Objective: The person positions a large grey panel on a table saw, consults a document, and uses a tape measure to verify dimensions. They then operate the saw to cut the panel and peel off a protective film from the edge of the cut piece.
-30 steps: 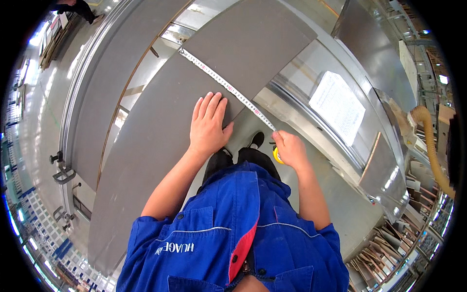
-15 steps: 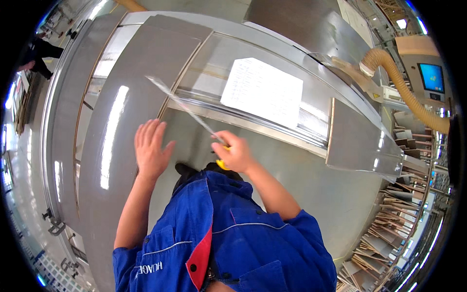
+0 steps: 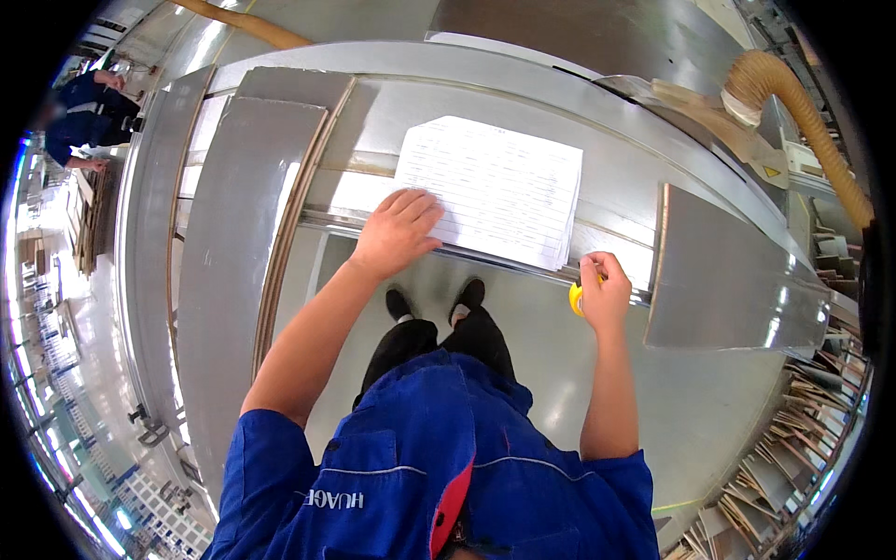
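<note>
My right hand point(image 3: 607, 287) is closed around a yellow tape measure point(image 3: 575, 299), just off the lower right corner of a stack of white printed sheets point(image 3: 495, 191). No drawn-out blade shows on it. The sheets lie on the metal machine table point(image 3: 373, 117) in front of me. Over their lower left corner rests my left hand point(image 3: 399, 229), its fingers stretched out and the thumb apart, holding nothing. Whether its fingertips press on the paper is hard to see.
Glossy grey boards point(image 3: 247, 187) are stacked at the left, and another grey board point(image 3: 733, 275) lies at the right. A tan ribbed hose point(image 3: 793, 103) curves at the far right. Offcuts point(image 3: 775, 448) fill a rack at lower right. Another person point(image 3: 89, 112) stands far left.
The long tape blade stretched over the boards has gone back in. My right hand moved right with the tape measure; my left hand moved from the boards to the sheets. The view shifted.
</note>
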Tool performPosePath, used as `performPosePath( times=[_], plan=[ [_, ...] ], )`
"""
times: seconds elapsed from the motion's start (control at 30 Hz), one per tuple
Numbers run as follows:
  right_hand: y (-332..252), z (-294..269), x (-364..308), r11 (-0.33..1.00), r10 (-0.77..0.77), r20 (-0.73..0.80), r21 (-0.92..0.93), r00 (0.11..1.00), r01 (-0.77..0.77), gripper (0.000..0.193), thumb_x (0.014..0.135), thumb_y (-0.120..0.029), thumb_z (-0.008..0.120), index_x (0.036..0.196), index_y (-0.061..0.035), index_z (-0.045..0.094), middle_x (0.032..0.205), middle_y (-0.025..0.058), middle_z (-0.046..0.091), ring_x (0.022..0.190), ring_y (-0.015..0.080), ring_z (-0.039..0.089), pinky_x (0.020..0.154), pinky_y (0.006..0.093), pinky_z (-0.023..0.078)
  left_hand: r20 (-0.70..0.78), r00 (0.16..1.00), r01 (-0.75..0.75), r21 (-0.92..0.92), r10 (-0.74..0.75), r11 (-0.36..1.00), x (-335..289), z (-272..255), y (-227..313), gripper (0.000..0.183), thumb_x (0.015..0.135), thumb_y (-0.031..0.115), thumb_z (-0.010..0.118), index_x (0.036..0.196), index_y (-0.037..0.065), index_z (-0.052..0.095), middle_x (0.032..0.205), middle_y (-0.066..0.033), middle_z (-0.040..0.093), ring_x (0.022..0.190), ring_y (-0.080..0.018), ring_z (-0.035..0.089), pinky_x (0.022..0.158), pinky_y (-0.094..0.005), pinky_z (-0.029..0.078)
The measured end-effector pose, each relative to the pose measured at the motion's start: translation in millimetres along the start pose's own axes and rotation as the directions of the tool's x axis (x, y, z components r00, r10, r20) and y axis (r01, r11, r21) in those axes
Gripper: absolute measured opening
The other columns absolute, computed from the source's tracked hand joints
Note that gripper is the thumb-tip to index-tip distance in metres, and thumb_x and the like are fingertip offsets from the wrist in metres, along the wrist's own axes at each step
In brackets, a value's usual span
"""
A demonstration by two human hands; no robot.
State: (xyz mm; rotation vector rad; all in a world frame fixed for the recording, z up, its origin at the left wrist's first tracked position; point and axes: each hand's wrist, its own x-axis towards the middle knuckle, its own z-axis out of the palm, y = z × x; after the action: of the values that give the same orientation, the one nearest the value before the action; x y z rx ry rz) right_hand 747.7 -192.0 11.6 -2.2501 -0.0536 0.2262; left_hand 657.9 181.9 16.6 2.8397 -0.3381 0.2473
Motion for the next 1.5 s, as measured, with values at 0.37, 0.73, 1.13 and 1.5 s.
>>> performPosePath(
  times=[0.37, 0.73, 1.13, 1.5],
  plan=[
    [-18, 30, -8, 0.984, 0.095, -0.051, 0.153, 0.994, -0.086, 0.02, 0.098, -0.019, 0.069, 0.11, -0.0025, 0.07, 0.083, 0.0071, 0.072, 0.076, 0.0143, 0.066, 0.072, 0.0303, 0.052, -0.024, 0.953, 0.262, -0.441, -0.303, 0.858, 6, 13, -15, 0.008, 0.086, 0.016, 0.078, 0.091, 0.01, 0.077, 0.093, -0.0057, 0.074, 0.096, -0.029, 0.069, 0.085, -0.0412, 0.057],
    [-44, 52, 14, 0.978, 0.158, -0.145, -0.11, 0.977, -0.175, 0.041, 0.096, -0.032, 0.075, 0.127, -0.0066, 0.066, 0.079, 0.0062, 0.069, 0.075, 0.0175, 0.066, 0.071, 0.0333, 0.052, 0.31, 0.727, 0.596, -0.728, -0.612, 0.339, 17, 1, -32, 0.014, 0.095, 0.016, 0.076, 0.098, 0.003, 0.071, 0.084, -0.0009, 0.068, 0.077, -0.0089, 0.06, 0.072, -0.0272, 0.051],
    [-78, 44, 46, 0.8, 0.175, 0.087, -0.593, 0.981, -0.09, 0.069, 0.084, -0.044, 0.077, 0.141, -0.0113, 0.055, 0.094, 0.0133, 0.078, 0.089, 0.0336, 0.075, 0.077, 0.0425, 0.058, -0.352, 0.517, 0.516, -0.599, -0.78, 0.612, 24, 26, -95, 0.019, 0.097, 0.02, 0.073, 0.1, 0.003, 0.065, 0.087, -0.008, 0.07, 0.074, -0.0197, 0.065, 0.072, -0.0353, 0.054],
    [-22, 43, 46, 0.948, -0.096, 0.048, -0.299, 0.994, 0.106, 0.052, 0.085, -0.024, 0.079, 0.133, -0.0104, 0.064, 0.076, 0.0049, 0.068, 0.068, 0.0222, 0.067, 0.066, 0.0359, 0.054, -0.363, 0.487, 0.585, -0.54, -0.794, 0.605, 22, 42, -102, 0.021, 0.1, 0.022, 0.072, 0.106, 0.004, 0.064, 0.089, -0.0062, 0.07, 0.077, -0.0165, 0.065, 0.074, -0.0329, 0.054]
  ],
)
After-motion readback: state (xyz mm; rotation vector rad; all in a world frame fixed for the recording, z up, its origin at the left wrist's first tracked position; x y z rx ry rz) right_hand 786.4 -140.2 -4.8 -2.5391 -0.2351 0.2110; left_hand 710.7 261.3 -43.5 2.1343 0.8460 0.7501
